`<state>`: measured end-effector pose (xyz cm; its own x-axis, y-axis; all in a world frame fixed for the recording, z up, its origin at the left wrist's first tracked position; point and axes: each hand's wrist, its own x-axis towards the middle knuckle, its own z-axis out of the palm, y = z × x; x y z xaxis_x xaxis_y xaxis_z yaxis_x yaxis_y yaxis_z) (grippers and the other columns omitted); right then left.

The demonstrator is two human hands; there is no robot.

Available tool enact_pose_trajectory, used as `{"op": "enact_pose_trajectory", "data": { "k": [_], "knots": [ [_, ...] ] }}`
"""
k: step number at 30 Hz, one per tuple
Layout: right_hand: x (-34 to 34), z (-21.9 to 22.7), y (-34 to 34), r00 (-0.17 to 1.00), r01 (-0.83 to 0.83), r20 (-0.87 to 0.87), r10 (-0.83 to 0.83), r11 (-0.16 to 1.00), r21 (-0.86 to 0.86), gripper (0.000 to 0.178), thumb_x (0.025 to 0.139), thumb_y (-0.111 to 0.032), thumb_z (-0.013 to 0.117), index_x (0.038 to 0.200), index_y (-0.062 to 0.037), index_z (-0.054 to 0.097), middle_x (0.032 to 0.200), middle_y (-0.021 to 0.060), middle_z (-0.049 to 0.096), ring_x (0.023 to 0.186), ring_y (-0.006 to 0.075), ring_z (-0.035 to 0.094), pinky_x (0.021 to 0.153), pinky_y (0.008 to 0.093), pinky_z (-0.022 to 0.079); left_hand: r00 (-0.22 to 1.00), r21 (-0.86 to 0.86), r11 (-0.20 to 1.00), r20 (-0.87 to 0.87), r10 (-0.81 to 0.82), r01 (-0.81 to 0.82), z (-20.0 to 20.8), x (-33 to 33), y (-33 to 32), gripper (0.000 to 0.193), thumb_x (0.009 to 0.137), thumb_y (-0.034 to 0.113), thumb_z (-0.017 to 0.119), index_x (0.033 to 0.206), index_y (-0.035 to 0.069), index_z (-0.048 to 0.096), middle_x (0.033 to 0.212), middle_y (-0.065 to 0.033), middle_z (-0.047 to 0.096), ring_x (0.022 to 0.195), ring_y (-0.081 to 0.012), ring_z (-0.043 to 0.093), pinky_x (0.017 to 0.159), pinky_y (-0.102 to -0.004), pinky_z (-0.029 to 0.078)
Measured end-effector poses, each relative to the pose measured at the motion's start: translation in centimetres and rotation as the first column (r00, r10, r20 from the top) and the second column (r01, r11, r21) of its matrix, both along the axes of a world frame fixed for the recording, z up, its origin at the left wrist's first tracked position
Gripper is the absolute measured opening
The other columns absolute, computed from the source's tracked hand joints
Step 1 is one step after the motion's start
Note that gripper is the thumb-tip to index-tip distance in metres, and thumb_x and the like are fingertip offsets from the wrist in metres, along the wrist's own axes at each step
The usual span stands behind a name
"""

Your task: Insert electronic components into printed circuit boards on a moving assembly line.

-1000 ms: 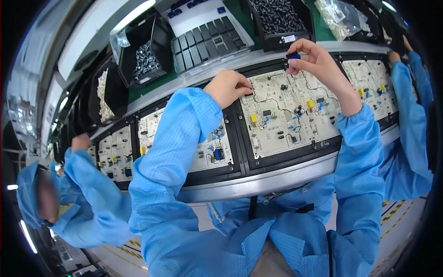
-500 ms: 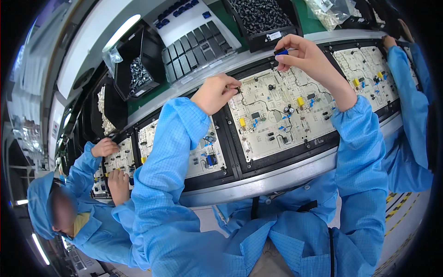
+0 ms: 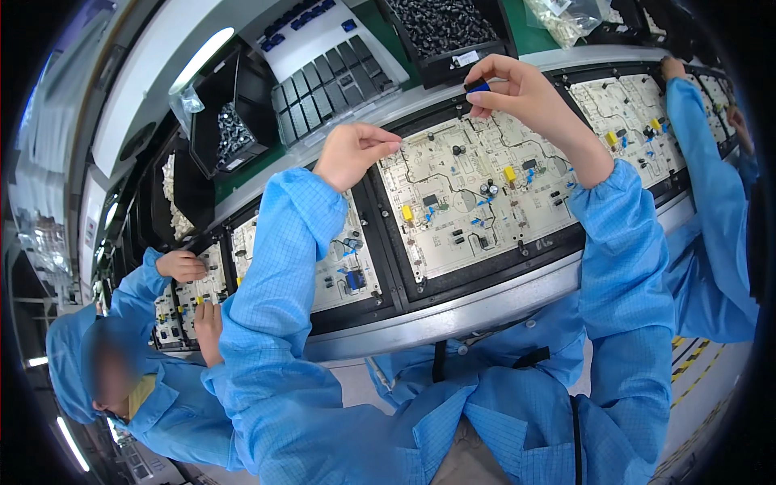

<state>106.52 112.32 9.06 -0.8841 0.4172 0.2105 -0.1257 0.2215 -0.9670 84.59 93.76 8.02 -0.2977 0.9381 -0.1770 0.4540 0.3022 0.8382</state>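
My left hand (image 3: pixel 354 155) is over the upper left corner of a pale circuit board (image 3: pixel 440 238), thumb and fingers pinched together. Whether anything sits between those fingertips I cannot make out. Above the board's far edge, my right hand (image 3: pixel 521 95) grips a small blue block-shaped component (image 3: pixel 478 87) with a black side, between thumb and fingers. The board lies in a black frame (image 3: pixel 453 293) and bears yellow blocks, blue discs, round capacitors and dark chips. Blue sleeves cover both my forearms.
Beyond the boards stand a black bin of small dark parts (image 3: pixel 453 36), a tray of black blocks (image 3: pixel 331 85) and a bin of metallic parts (image 3: pixel 234 133). More framed boards (image 3: pixel 630 133) lie either side. Co-workers in blue (image 3: pixel 162 396) work at left and right.
The whole scene has shifted slightly left in view. My left fingertips have lifted a little, and the dark part seen at them no longer shows. My right hand still holds the blue component.
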Motion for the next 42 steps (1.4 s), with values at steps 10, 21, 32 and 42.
{"op": "enact_pose_trajectory", "data": {
  "k": [10, 21, 32, 42],
  "knots": [
    [0.1, -0.6, 0.7, 0.999, 0.026, -0.037, -0.025, 1.0, 0.003, 0.022, 0.087, -0.008, 0.067, 0.105, 0.0008, 0.058, 0.095, 0.0071, 0.062, 0.085, 0.0125, 0.065, 0.075, 0.024, 0.053, 0.809, 0.078, 0.948, -0.546, -0.219, 0.31, -0.6, 2.6, -0.8, 0.024, 0.076, -0.003, 0.07, 0.099, 0.0, 0.067, 0.086, -0.0118, 0.068, 0.079, -0.022, 0.067, 0.073, -0.0289, 0.054],
    [0.6, 0.2, 0.0, 1.0, -0.01, 0.012, 0.01, 0.999, 0.036, 0.023, 0.089, -0.008, 0.063, 0.109, -0.0012, 0.056, 0.087, 0.005, 0.065, 0.083, 0.01, 0.064, 0.078, 0.0233, 0.05, 0.844, 0.004, 0.977, -0.504, -0.184, 0.215, -0.7, 2.9, -0.6, 0.028, 0.079, -0.006, 0.065, 0.106, -0.001, 0.063, 0.094, -0.0141, 0.07, 0.086, -0.0217, 0.069, 0.079, -0.028, 0.055],
    [1.0, 0.5, -0.2, 0.998, -0.051, 0.023, 0.051, 0.999, 0.009, 0.023, 0.089, -0.006, 0.064, 0.109, -0.0006, 0.055, 0.088, 0.0058, 0.065, 0.084, 0.0104, 0.063, 0.078, 0.0236, 0.05, 0.913, 0.077, 0.989, -0.4, -0.083, 0.124, -0.9, 3.2, -1.0, 0.02, 0.081, -0.002, 0.068, 0.101, 0.0, 0.067, 0.093, -0.0092, 0.071, 0.085, -0.0153, 0.069, 0.078, -0.027, 0.055],
    [1.4, 0.7, -0.6, 0.998, -0.056, 0.03, 0.055, 0.998, 0.04, 0.022, 0.089, -0.007, 0.064, 0.109, -0.0005, 0.056, 0.088, 0.0053, 0.065, 0.083, 0.01, 0.064, 0.075, 0.0235, 0.051, 0.898, 0.075, 0.989, -0.432, -0.082, 0.127, -1.0, 3.6, -0.9, 0.021, 0.079, -0.002, 0.07, 0.099, 0.0, 0.066, 0.09, -0.0095, 0.071, 0.082, -0.0162, 0.069, 0.075, -0.0269, 0.055]
  ]
}}
